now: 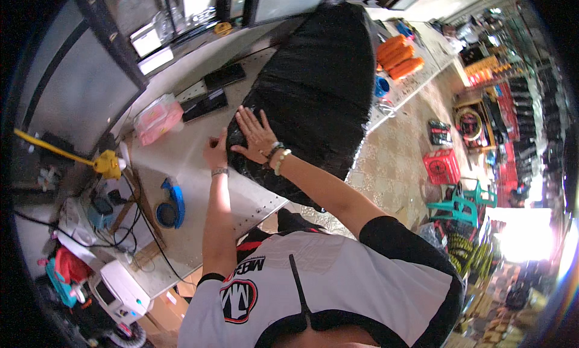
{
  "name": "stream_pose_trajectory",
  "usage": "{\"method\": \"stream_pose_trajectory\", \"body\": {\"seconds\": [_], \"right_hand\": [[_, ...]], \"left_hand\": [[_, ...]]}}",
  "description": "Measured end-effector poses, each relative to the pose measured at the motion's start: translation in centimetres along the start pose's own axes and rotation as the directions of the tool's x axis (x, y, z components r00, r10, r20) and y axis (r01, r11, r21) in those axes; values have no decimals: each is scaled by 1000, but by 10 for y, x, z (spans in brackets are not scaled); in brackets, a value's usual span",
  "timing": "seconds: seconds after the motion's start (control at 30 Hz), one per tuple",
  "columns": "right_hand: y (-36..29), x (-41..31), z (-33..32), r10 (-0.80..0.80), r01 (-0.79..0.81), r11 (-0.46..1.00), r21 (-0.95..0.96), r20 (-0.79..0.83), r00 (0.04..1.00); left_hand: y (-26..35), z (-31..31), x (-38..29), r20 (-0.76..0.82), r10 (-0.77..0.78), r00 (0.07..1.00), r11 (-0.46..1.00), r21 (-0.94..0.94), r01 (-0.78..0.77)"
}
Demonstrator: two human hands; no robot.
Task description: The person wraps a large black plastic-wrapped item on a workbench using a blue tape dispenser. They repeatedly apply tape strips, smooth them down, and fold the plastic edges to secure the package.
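Observation:
A large bundle in black plastic wrap lies across the worktable and juts past its front edge. My right hand rests flat on the near left end of the bundle, fingers spread, with bead bracelets at the wrist. Beside that end is my left hand, its fingers partly bent at the bundle's edge; whether it grips the wrap cannot be told. Left of my hands, a blue tape dispenser lies on the table. A pink plastic-wrapped pack and black flat boxes sit behind.
A yellow power socket hangs on a cable at left, near a white label printer. Orange rolls and a blue tape roll are on the table beyond the bundle. A red crate and green plastic stools stand on the floor at right.

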State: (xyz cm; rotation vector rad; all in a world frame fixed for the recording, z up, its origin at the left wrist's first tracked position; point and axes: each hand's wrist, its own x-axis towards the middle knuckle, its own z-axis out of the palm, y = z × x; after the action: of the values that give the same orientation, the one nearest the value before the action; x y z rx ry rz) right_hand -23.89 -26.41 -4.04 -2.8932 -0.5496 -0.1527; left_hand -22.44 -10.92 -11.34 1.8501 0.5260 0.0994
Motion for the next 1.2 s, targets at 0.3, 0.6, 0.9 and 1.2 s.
{"method": "stream_pose_trajectory", "body": {"seconds": [0.3, 0.6, 0.9, 1.2], "right_hand": [[10, -65, -139, 115, -57, 970, 237, -238, 964], [-58, -157, -130, 121, -316, 558, 767, 301, 946], [-81, -162, -110, -107, -157, 557, 815, 258, 960], [75, -235, -265, -44, -178, 522, 835, 234, 971]], "left_hand": [[-10, -93, -35, -284, 646, 709, 710, 565, -420], [-95, -189, -68, -306, 300, 903, 454, 879, 147], [53, -145, -203, -348, 124, 929, 992, 27, -122], [184, -17, -307, -62, 320, 945, 836, -452, -312]]}}
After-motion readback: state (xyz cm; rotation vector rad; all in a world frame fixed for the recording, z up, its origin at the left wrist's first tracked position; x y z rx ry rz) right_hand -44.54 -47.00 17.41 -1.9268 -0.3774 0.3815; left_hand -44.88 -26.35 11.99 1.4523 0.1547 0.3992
